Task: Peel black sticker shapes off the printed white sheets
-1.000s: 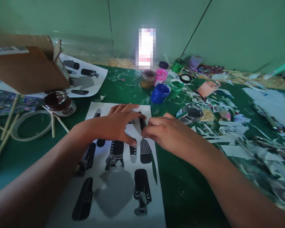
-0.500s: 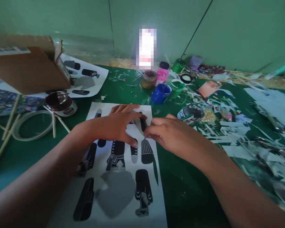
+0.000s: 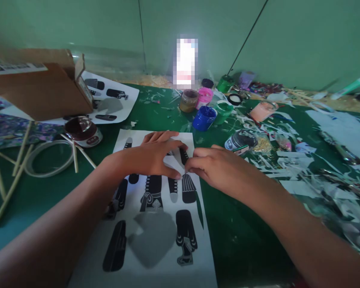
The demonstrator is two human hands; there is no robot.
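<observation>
A white sheet of paper [image 3: 156,278] printed with black and grey figure parts lies before me. My left hand [image 3: 160,154] rests on its upper half, fingers spread, the thumb close to my right fingertips. At the sheet's right edge, my right hand [image 3: 208,164] is closed in a pinch around a slim craft knife [image 3: 241,150]. Most of the knife is hidden by the hand; its thin tip meets the paper just above a striped black piece [image 3: 189,190]. A curved slit below that edge lets the green table show through.
Open paint jars, including a blue jar [image 3: 204,118], stand beyond the sheet. Paper scraps and scissors [image 3: 348,184] lie at right. On the left are a dark red jar [image 3: 84,132], a clear ring [image 3: 49,158], sticks and a cardboard box [image 3: 45,90]. A lit, blurred screen [image 3: 186,62] stands behind.
My left thumb has moved up and right, nearer the right fingertips, uncovering more of a printed piece. The right hand stays at the sheet's edge. The view has shifted slightly.
</observation>
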